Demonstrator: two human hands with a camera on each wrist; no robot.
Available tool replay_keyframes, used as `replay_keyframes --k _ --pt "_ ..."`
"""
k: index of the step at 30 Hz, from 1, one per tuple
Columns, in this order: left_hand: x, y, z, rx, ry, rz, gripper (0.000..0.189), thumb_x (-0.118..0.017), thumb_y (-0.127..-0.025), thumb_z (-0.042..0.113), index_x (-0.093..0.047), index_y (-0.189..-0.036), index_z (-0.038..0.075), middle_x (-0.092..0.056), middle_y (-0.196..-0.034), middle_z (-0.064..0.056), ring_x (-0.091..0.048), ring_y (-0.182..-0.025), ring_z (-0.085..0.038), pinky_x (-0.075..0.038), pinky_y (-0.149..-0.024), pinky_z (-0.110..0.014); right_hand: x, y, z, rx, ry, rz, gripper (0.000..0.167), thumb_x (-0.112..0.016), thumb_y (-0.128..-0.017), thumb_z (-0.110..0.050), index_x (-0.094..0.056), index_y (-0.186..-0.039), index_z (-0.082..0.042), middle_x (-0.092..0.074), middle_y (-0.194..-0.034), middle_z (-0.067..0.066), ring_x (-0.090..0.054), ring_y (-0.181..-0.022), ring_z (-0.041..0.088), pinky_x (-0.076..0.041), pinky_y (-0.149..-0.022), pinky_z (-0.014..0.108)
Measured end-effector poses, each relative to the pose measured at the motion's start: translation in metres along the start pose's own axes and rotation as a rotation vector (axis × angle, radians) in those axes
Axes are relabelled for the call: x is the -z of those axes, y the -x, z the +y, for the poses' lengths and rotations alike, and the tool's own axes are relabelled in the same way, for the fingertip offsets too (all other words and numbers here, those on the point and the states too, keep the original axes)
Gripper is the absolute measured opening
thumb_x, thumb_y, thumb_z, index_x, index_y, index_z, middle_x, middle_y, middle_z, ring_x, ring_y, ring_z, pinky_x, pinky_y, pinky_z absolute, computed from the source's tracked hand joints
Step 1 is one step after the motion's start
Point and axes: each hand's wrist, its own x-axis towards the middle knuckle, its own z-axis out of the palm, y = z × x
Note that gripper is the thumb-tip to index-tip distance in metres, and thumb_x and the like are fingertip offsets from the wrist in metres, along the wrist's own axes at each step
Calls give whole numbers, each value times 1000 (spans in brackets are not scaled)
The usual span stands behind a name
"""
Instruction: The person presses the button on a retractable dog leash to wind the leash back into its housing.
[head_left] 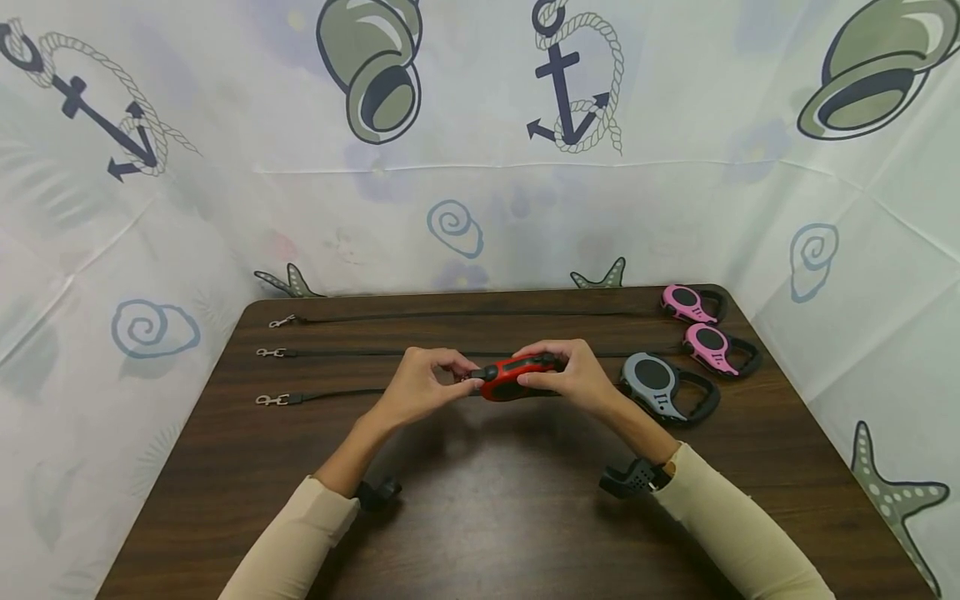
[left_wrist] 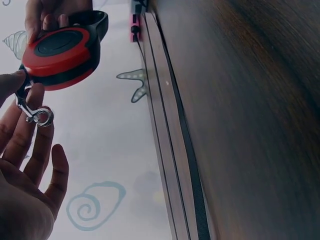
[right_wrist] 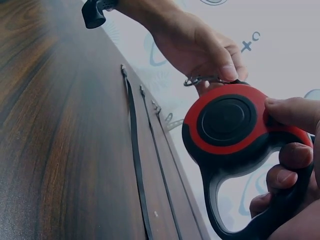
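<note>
A red and black retractable dog leash (head_left: 501,385) is held above the table between both hands. My right hand (head_left: 576,375) grips its black loop handle (right_wrist: 212,200), the thumb lying on the red casing (right_wrist: 256,135). At the other end, my left hand (head_left: 420,387) pinches the short black strap end by the casing between thumb and index finger. A silver snap hook (left_wrist: 41,117) hangs from that end in the left wrist view. The other left fingers spread loosely below it. The leash cord shows no visible length drawn out.
Two pink leashes (head_left: 707,346) and a grey leash (head_left: 651,375) lie at the table's right side. Their black cords (head_left: 330,393) stretch left across the brown table (head_left: 480,517), ending in metal hooks (head_left: 272,400). A patterned white sheet (head_left: 495,217) hangs behind.
</note>
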Motion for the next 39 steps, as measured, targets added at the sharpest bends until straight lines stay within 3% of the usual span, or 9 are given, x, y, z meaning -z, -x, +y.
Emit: replay_keyframes --k 12,25,31,39 --pt "-3 4 -4 12 -37 10 19 -90 -86 16 -82 -103 13 -79 -97 2 -72 -91 -28 -57 -86 -48 -3 -1 3 -21 -1 -7 32 -81 -94 -13 -76 -125 -8 -77 -113 12 -69 -88 27 -60 -78 32" --pt "-2 10 -9 66 6 -66 33 -89 -88 15 -78 -119 9 -79 -107 -4 -75 -90 -16 -63 -84 -39 -11 -5 7 -55 6 -55 32 -79 -96 -15 -75 -127 -8 -77 -114 11 -69 -93 28 -59 -82 33" --pt "0 16 -15 69 -1 -107 34 -88 -89 16 -77 -120 9 -80 -102 0 -74 -86 -11 -62 -79 -31 -20 -7 10 -105 -54 -89 33 -79 -95 -14 -75 -127 -6 -77 -113 11 -67 -93 29 -60 -83 42" --pt "10 24 -20 115 10 -169 35 -88 -89 17 -76 -121 9 -80 -103 -1 -73 -81 -10 -59 -74 -27 -36 -11 17 -180 -132 -102 34 -79 -95 -11 -73 -128 -1 -77 -115 12 -68 -97 23 -57 -86 36"
